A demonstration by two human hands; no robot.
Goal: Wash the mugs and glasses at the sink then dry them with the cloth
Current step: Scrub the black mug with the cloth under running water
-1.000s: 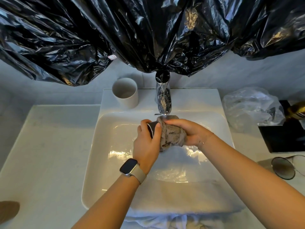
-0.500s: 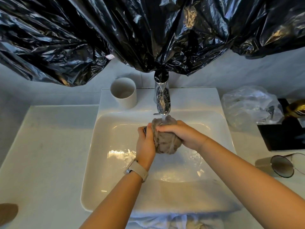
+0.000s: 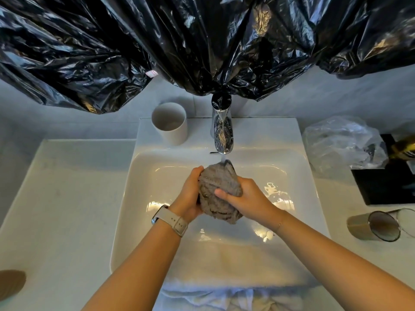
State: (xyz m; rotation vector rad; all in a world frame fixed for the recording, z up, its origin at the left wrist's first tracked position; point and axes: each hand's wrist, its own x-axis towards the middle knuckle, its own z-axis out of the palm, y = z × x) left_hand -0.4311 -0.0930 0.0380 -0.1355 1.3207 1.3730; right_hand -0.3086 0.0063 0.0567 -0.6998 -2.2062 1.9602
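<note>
While a second ago a dark mug rim showed beside the grey cloth (image 3: pixel 219 194), the cloth now hides it under the running tap (image 3: pixel 222 135) over the sink (image 3: pixel 125 198); left hand (image 3: pixel 190 198) and right hand (image 3: pixel 244 199) clasp the bundle, so scrubbing continues

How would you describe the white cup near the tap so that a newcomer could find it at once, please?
Start at the white sink in the middle and find the chrome tap at its back edge. Just to the tap's left, on the sink's back ledge, stands the white cup, upright with its mouth open. Unlike the glass lying on its side at the far right, it is opaque and has no handle in view.
</note>
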